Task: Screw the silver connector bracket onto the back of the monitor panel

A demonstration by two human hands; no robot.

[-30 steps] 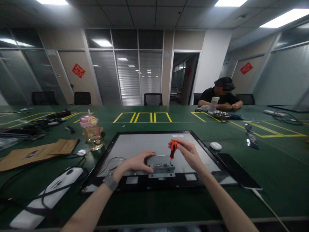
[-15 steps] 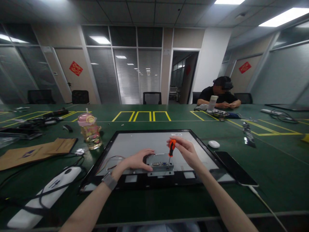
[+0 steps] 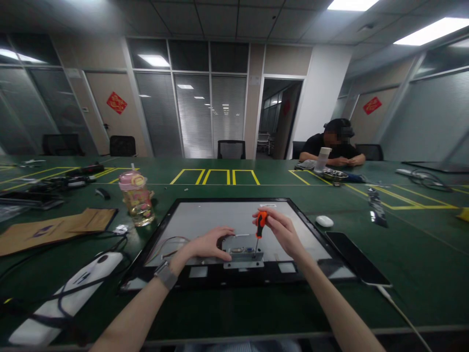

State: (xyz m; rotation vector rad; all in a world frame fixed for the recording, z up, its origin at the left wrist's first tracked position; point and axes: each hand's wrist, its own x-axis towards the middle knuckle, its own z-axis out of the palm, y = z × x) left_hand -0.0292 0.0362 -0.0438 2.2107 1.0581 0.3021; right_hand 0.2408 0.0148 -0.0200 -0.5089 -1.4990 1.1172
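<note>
My right hand (image 3: 280, 227) is closed around an orange-and-black screwdriver (image 3: 261, 225). The screwdriver stands nearly upright, its tip down at the right part of a small metal bracket (image 3: 244, 264) with ports. That bracket sits near the front edge of a flat display panel (image 3: 205, 212), which lies with its grey back up and has a black border. My left hand (image 3: 210, 243) curves round the left end of the bracket, thumb at the front and fingers behind. Thin wires (image 3: 164, 247) run beside my left wrist. The exact spot under the screwdriver tip is too small to make out.
Left of the panel stand a pink-lidded bottle (image 3: 135, 195), a paper bag (image 3: 54, 232) and a white power strip (image 3: 73, 293) with cables. A white case (image 3: 324, 221) and a phone (image 3: 357, 256) on a cable lie right. Another person (image 3: 331, 144) sits across the table.
Both hands and the screwdriver keep almost the same places. The whole view has shifted very slightly.
</note>
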